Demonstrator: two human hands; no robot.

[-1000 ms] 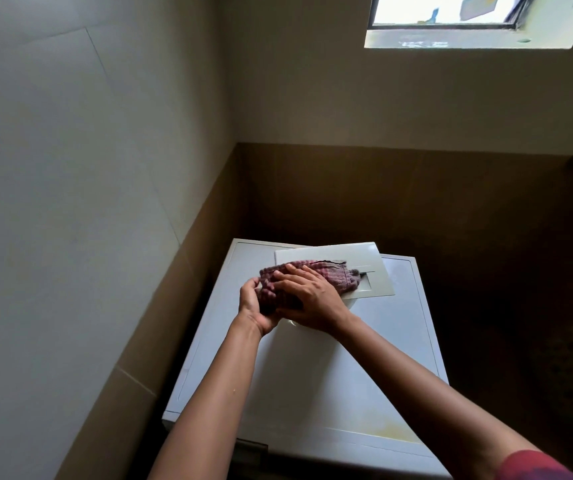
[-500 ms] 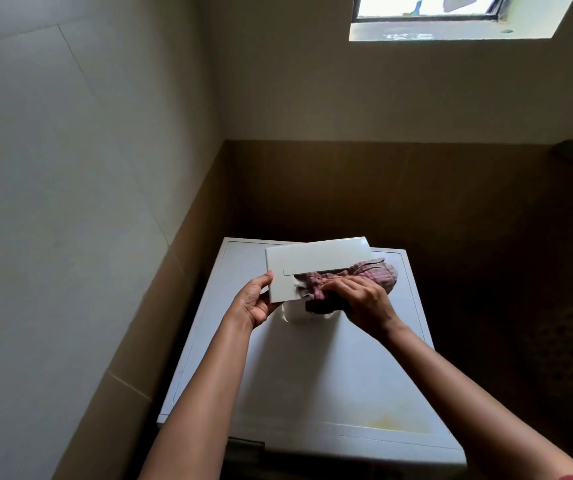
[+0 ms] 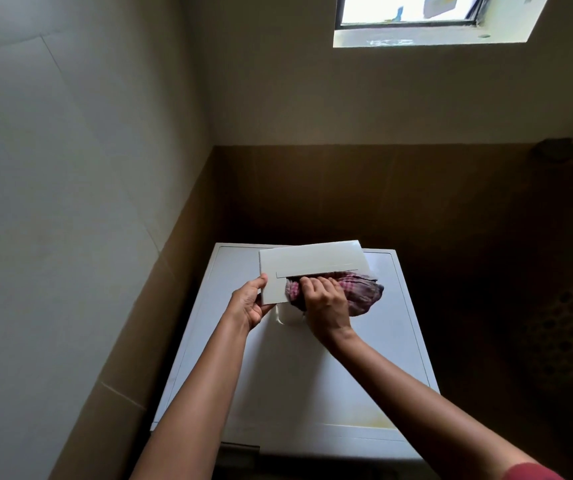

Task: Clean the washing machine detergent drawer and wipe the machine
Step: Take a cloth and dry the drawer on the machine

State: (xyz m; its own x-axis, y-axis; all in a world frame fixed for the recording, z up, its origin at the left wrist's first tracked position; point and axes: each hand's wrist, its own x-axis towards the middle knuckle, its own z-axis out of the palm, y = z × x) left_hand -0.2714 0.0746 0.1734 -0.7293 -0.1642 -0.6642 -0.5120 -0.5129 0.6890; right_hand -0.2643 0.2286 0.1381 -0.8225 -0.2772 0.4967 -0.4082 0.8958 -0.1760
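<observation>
The white detergent drawer (image 3: 309,261) is held up above the top of the white washing machine (image 3: 295,382), its flat front panel facing me. My left hand (image 3: 248,303) grips the panel's lower left corner, thumb on the front. My right hand (image 3: 325,301) holds a bunched pink-and-maroon checked cloth (image 3: 361,292) against the panel's lower right part. The drawer's body shows only as a small white piece below the panel; the rest is hidden by the panel and my hands.
The machine stands in a corner, with a pale wall on the left and brown tiles behind it. A small window (image 3: 409,12) is high on the back wall. Dark floor lies to the right of the machine.
The drawer was lifted from lying on the machine top to upright in my left hand. My right hand with the cloth moved right along the panel.
</observation>
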